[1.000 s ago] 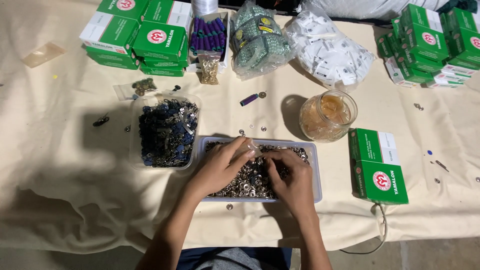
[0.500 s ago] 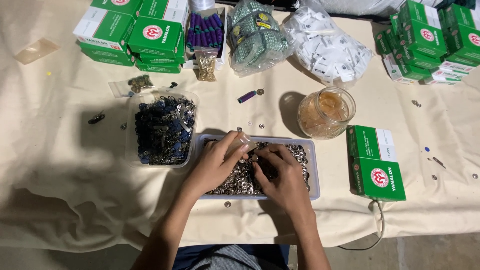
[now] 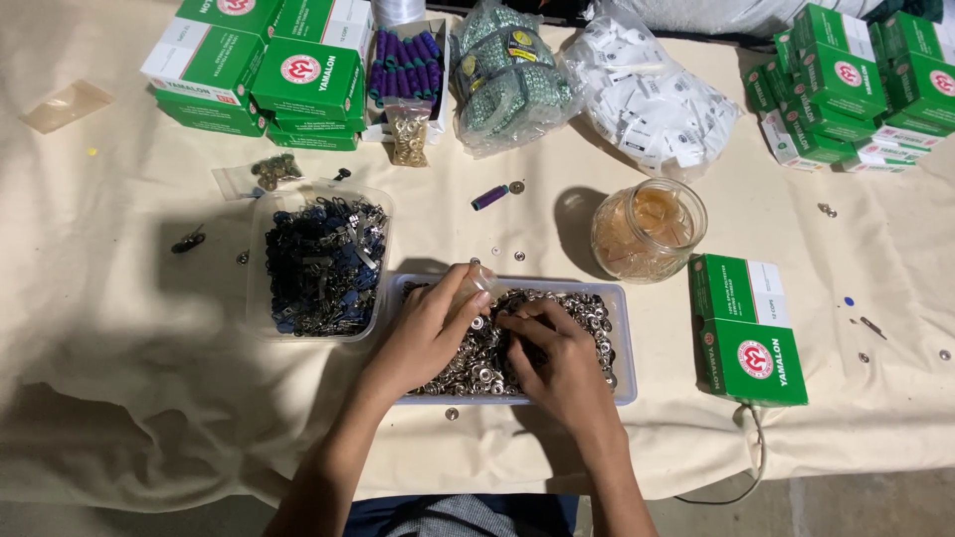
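Both hands have drawn closer together over the last second, and the left hand (image 3: 430, 333) now lifts a small clear bag (image 3: 476, 288) off the heap, where before it lay flatter among the pieces.

The clear tray (image 3: 622, 343) of small silver metal rings (image 3: 587, 310) sits at about 6 o'clock on the cream cloth (image 3: 119, 398), its long axis running 9 to 3 o'clock. The rings are shiny, round and heaped loosely, filling the tray.

The left forearm comes in from 7 o'clock, wrist bent, palm down over the tray's left half; thumb and fingers are pinched shut on the clear bag, which points toward 1 o'clock. The right hand (image 3: 557, 363) enters from 5 o'clock, palm down on the rings, fingers curled and pressed into the heap toward 10 o'clock; whether they have hold of any rings I cannot tell.

At 9 o'clock from the tray, just beside it, stands a clear tub of dark zipper pulls (image 3: 323, 264). A glass jar (image 3: 649, 231) stands at 1 o'clock, and a green box (image 3: 748, 328) lies at 3 o'clock, near the tray.
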